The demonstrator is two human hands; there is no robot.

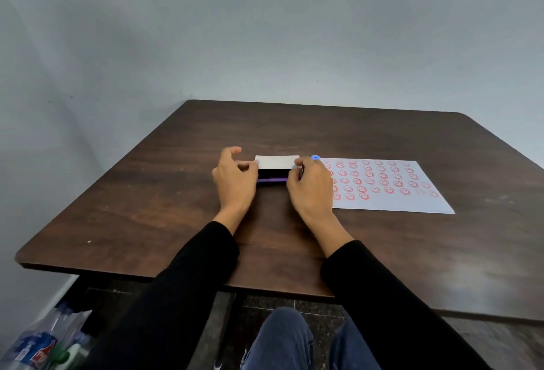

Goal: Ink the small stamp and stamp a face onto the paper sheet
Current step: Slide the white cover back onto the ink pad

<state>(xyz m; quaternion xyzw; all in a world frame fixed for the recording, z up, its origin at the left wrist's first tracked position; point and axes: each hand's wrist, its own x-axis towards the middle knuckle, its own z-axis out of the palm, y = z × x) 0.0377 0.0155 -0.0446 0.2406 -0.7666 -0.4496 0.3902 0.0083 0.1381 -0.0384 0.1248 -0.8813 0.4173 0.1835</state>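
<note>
An ink pad case (272, 177) with a purple edge lies at the middle of the dark wooden table (294, 134). Its pale lid (276, 161) is tilted up at the back. My left hand (234, 179) pinches the lid's left end and my right hand (310, 185) pinches its right end. A small blue stamp (315, 157) shows just behind my right hand; I cannot tell whether the hand holds it. To the right lies the white paper sheet (388, 202), with several rows of red smiley faces on it.
A grey wall stands behind the table. On the floor at the lower left are plastic bottles (38, 346). My knees in blue jeans (294, 340) sit under the near table edge.
</note>
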